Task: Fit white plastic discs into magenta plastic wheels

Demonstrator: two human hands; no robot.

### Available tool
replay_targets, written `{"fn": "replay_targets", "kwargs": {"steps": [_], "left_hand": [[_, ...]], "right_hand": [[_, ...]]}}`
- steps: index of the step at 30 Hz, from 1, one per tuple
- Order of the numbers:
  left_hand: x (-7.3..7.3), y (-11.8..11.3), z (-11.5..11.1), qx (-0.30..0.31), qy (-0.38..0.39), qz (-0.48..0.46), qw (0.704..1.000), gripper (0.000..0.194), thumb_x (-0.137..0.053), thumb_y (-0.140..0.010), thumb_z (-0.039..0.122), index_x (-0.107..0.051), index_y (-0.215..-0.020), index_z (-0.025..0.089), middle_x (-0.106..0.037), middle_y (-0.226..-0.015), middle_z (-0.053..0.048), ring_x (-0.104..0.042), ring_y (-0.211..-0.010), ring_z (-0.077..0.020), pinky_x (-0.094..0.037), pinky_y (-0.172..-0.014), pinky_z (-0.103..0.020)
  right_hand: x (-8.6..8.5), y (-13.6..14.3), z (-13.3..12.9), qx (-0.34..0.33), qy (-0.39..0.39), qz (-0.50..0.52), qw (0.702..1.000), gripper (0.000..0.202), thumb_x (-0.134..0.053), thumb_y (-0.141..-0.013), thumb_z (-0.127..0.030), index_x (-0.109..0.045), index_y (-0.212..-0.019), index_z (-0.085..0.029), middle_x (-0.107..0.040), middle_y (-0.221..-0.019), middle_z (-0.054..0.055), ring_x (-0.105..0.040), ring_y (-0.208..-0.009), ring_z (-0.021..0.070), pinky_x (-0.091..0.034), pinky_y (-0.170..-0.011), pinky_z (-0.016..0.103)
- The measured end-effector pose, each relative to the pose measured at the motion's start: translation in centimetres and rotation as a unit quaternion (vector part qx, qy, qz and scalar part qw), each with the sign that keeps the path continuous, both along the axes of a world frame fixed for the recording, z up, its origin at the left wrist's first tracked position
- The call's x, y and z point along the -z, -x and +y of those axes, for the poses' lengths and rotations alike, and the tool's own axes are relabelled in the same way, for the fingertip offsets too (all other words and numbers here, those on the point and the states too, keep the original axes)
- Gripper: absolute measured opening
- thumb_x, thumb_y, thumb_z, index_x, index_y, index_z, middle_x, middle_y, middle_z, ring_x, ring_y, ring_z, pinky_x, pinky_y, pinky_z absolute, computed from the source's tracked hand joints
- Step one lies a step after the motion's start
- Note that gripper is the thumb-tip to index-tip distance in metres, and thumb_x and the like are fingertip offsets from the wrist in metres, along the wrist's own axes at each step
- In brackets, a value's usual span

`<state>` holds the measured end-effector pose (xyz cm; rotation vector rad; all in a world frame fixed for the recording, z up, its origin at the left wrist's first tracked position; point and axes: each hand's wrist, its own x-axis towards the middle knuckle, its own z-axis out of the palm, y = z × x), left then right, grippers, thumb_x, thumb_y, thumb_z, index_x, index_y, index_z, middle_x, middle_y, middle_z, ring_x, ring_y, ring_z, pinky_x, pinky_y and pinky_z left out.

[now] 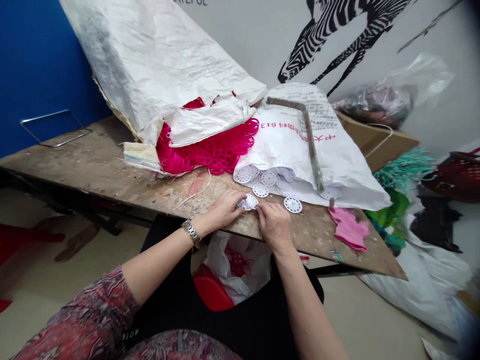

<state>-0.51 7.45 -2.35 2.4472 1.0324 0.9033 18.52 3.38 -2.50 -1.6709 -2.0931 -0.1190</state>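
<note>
A white slotted disc (249, 201) sits between my hands above the table's front edge. My left hand (224, 209) pinches its left side between thumb and fingers. On the disc's right edge, my right hand (275, 224) has its fingertips closed; whether something small is in them is hidden. Another white disc (293, 204) lies flat on the table to the right, and one more (260, 190) lies just behind my hands. Several similar discs (269, 178) spill from the mouth of a white printed sack (285, 130).
A big white sack (157, 60) spills magenta plastic rings (213, 152) onto the wooden table (67, 155). A bent metal bar (310, 135) rests on the printed sack. Right of it lies a pink glove (349, 229). Below the table edge, a white bag (221, 255) holds magenta pieces.
</note>
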Motion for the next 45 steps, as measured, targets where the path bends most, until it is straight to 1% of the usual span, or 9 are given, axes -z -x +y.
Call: {"fn": "replay_targets", "kwargs": {"steps": [6,14,18,25,28,32,35,39,45], "left_hand": [[-0.6,0.0,-0.2,0.010,0.002,0.023,1.000,0.012,-0.056,-0.092,0.022,-0.061,-0.101,0.016,-0.066,-0.105,-0.009,-0.057,-0.104,-0.0227,-0.046,-0.095,-0.037],[0.2,0.1,0.1,0.009,-0.022,0.033,0.999,0.015,-0.055,-0.092,0.023,-0.062,-0.103,0.017,-0.066,-0.108,-0.009,-0.056,-0.108,-0.0230,-0.045,-0.097,-0.038],[0.0,0.1,-0.1,0.005,-0.018,0.023,1.000,0.017,-0.055,-0.091,0.022,-0.061,-0.106,0.016,-0.065,-0.109,-0.009,-0.056,-0.107,-0.0226,-0.046,-0.097,-0.038],[-0.9,0.6,-0.3,0.030,-0.001,0.007,1.000,0.022,-0.050,-0.093,0.019,-0.059,-0.112,0.017,-0.065,-0.112,-0.009,-0.058,-0.108,-0.0205,-0.047,-0.098,-0.036],[-1.6,1.5,1.1,-0.016,-0.046,0.023,0.999,0.024,-0.049,-0.092,0.016,-0.060,-0.113,0.017,-0.063,-0.117,-0.010,-0.055,-0.113,-0.0210,-0.045,-0.101,-0.037],[-2.9,3.1,5.0,-0.122,-0.118,0.117,0.979,0.025,-0.046,-0.093,0.017,-0.062,-0.111,0.017,-0.060,-0.121,-0.012,-0.050,-0.115,-0.0246,-0.043,-0.100,-0.040],[-3.2,3.9,8.1,-0.196,-0.133,0.216,0.947,0.022,-0.047,-0.092,0.018,-0.064,-0.105,0.016,-0.059,-0.117,-0.015,-0.048,-0.112,-0.0287,-0.044,-0.091,-0.043],[-2.8,4.3,10.7,-0.198,-0.124,0.259,0.937,0.024,-0.044,-0.092,0.014,-0.066,-0.098,0.016,-0.061,-0.107,-0.016,-0.049,-0.108,-0.0294,-0.043,-0.087,-0.044],[-3.0,4.8,10.9,-0.179,-0.129,0.246,0.944,0.022,-0.045,-0.093,0.017,-0.067,-0.098,0.016,-0.063,-0.107,-0.014,-0.052,-0.104,-0.0268,-0.044,-0.085,-0.040]], "right_hand": [[-0.3,0.6,0.7,0.014,0.000,0.046,0.999,0.033,-0.047,-0.097,-0.031,-0.063,-0.120,-0.014,-0.069,-0.114,0.013,-0.059,-0.103,0.0265,-0.042,-0.090,0.036],[-0.6,1.1,2.1,0.023,0.059,0.057,0.996,0.045,-0.061,-0.087,-0.034,-0.060,-0.127,-0.014,-0.066,-0.114,0.016,-0.059,-0.107,0.0294,-0.043,-0.092,0.039],[-0.7,0.6,2.1,0.032,0.065,0.168,0.983,0.041,-0.064,-0.080,-0.033,-0.064,-0.116,-0.014,-0.068,-0.109,0.014,-0.062,-0.100,0.0281,-0.045,-0.089,0.039],[0.2,-0.5,1.2,0.082,0.022,0.412,0.907,0.031,-0.064,-0.073,-0.049,-0.061,-0.082,-0.019,-0.064,-0.072,0.001,-0.058,-0.066,0.0187,-0.045,-0.065,0.031],[0.9,-0.8,0.9,0.092,0.000,0.496,0.863,0.033,-0.067,-0.071,-0.051,-0.059,-0.080,-0.020,-0.059,-0.064,-0.002,-0.052,-0.057,0.0150,-0.042,-0.056,0.027],[1.6,-1.1,0.8,0.092,-0.020,0.562,0.822,0.036,-0.070,-0.069,-0.053,-0.057,-0.079,-0.020,-0.057,-0.062,-0.004,-0.049,-0.051,0.0124,-0.039,-0.050,0.025],[1.8,-1.2,0.8,0.083,-0.021,0.568,0.819,0.038,-0.072,-0.069,-0.053,-0.058,-0.079,-0.019,-0.058,-0.063,-0.004,-0.051,-0.052,0.0126,-0.041,-0.052,0.026],[1.7,-1.1,0.6,0.077,-0.017,0.559,0.825,0.039,-0.072,-0.070,-0.056,-0.058,-0.077,-0.019,-0.058,-0.063,-0.003,-0.051,-0.053,0.0129,-0.042,-0.054,0.026],[2.2,-1.5,0.7,0.063,-0.039,0.551,0.831,0.035,-0.069,-0.076,-0.052,-0.060,-0.079,-0.018,-0.058,-0.067,-0.003,-0.051,-0.060,0.0132,-0.042,-0.059,0.025]]}}
